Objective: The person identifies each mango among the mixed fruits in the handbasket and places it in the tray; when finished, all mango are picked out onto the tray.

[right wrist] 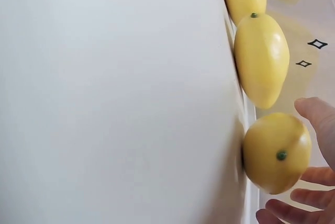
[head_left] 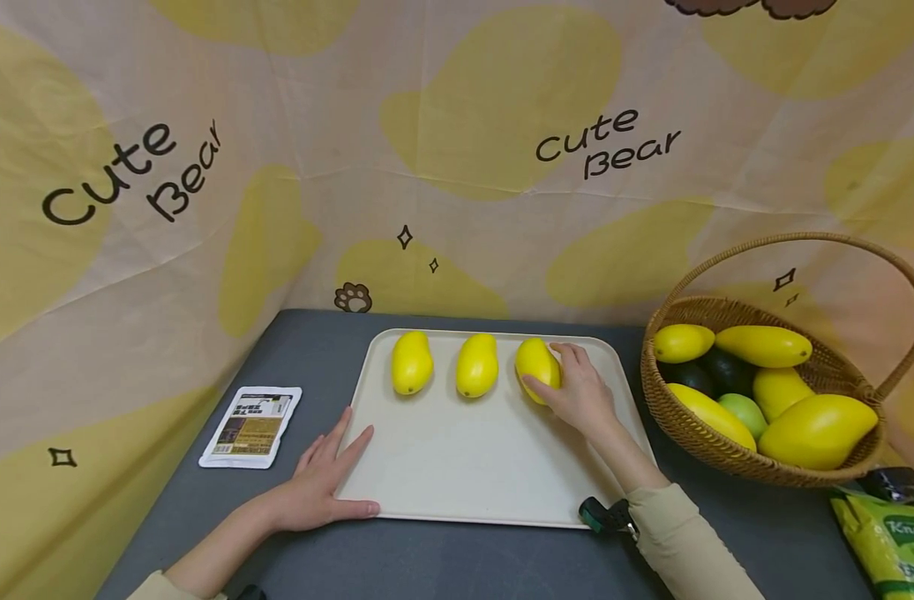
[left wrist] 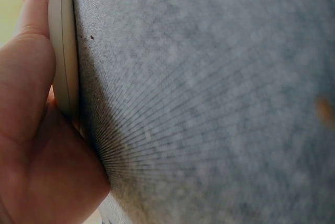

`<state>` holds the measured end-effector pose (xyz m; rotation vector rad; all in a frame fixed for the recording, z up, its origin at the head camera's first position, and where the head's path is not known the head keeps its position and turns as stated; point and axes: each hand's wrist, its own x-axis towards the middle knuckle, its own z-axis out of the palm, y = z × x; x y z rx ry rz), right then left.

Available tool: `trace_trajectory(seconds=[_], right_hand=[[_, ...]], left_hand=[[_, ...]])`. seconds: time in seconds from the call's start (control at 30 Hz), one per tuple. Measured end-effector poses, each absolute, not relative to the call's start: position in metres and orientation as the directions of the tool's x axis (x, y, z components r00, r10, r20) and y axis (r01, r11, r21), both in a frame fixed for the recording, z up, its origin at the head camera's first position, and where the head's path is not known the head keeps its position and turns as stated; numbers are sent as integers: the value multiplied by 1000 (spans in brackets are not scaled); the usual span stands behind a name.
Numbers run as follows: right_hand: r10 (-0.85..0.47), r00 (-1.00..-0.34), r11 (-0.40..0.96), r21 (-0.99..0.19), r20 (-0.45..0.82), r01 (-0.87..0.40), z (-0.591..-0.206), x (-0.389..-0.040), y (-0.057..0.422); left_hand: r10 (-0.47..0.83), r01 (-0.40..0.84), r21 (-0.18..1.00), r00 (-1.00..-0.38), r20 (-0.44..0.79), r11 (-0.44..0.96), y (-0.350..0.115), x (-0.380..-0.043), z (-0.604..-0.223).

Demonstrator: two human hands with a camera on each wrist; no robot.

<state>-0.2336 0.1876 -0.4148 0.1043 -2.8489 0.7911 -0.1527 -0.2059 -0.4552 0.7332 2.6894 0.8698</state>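
Note:
A row of yellow mangoes lies along the back of a cream tray (head_left: 464,467): a left mango (head_left: 412,363), a middle mango (head_left: 477,367) and a right mango (head_left: 537,363). Around the right mango, my right hand (head_left: 582,393) has its thumb at one side and its fingers at the other. In the right wrist view a gap shows between the thumb and that mango (right wrist: 277,153), which sits on the tray. My left hand (head_left: 317,487) rests at the tray's front left corner, fingers spread along the left edge, thumb on the front rim.
A wicker basket (head_left: 655,387) stands to the right with several mangoes, dark avocados and a green fruit (head_left: 743,414). A white packet (head_left: 251,427) lies left of the tray. The green and yellow bag (head_left: 887,542) is at the front right. A patterned cloth hangs behind.

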Motion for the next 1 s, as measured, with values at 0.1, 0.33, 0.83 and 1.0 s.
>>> trace_trajectory(seconds=[0.1,0.33,0.83,1.0], right_hand=[[-34,-976,857,-497,215,-139,-408,-228,191],[-169,-932,833,-460,319,-308,-382,-204,202],[-265,-880,897,-235,395,-375,-281,-173,297],[-220,-939,948,-169,263,-270,-267,-188,356]], left_hand=[[524,390,599,-850,-57,699,-206,-153,-454],[524,384,600,-849,-69,702,-205,-152,-454],[514,379,599,-855,-64,705,-204,-150,-451],[516,384,602,-855,-54,700,-204,-151,-452]])
